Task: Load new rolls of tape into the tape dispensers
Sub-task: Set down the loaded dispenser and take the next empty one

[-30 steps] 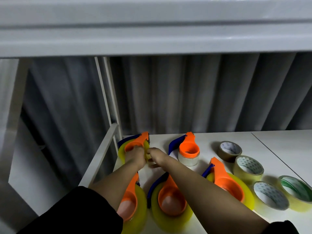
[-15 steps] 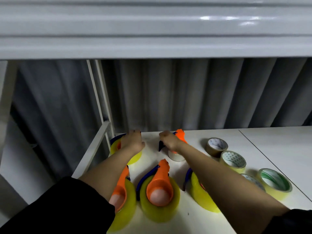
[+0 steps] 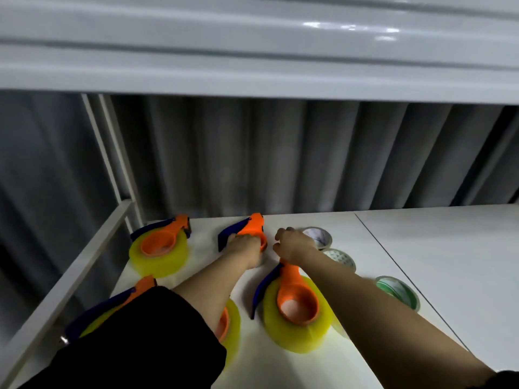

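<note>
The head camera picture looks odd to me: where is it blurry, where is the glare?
Head view: glare streaks shine on the glossy white shelf overhead; motion blur smears the green tape roll and the right hand; the wide lens bends the table edges; lighting is dim and bluish.

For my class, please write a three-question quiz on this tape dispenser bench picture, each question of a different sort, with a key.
1. True or false: the left hand rests on the far middle dispenser.
2. Multiple choice: the green-cored roll lies (A) inside a dispenser, (B) loose on the table, right of the right forearm, (C) in the right hand.
3. Fill in: the tape on the far left dispenser is coloured ____.

Key: 1 true; 2 B; 3 yellow.
</note>
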A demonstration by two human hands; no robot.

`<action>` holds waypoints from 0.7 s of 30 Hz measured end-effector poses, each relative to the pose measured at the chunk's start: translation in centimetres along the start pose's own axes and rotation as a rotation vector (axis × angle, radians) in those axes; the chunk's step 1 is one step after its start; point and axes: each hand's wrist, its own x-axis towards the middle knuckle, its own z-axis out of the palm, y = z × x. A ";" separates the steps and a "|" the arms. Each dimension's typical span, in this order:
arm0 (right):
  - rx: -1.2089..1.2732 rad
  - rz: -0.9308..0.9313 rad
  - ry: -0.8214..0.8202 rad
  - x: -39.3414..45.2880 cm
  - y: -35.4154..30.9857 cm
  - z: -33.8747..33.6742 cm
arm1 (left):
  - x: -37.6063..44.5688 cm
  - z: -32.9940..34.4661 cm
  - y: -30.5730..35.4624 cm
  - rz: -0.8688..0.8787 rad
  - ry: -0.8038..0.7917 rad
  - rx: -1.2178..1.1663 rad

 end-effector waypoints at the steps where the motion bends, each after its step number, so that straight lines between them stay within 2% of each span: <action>1: -0.008 -0.005 -0.005 0.0 0.5 0.2 | 0.2 0.2 0.5 -0.035 0.002 -0.023; 5: 0.001 -0.050 0.000 0.1 1.4 0.6 | 0.5 0.1 1.9 -0.151 0.018 -0.076; 11: -0.010 -0.090 -0.004 0.3 1.9 0.3 | -0.5 -0.2 2.3 -0.163 0.113 -0.050; 13: 0.070 -0.069 0.016 0.0 1.5 -0.1 | -0.8 -0.7 2.4 -0.168 0.141 -0.101; 16: 0.384 -0.033 0.065 -1.0 1.1 -0.6 | -1.5 -2.0 3.0 -0.202 0.214 -0.268; 19: 0.809 -0.072 0.154 -2.5 0.5 -1.2 | -2.6 -4.2 3.7 -0.197 0.294 -0.656; 21: 1.127 -0.115 0.178 -3.9 -0.2 -1.9 | -3.7 -5.6 3.8 -0.158 0.272 -0.906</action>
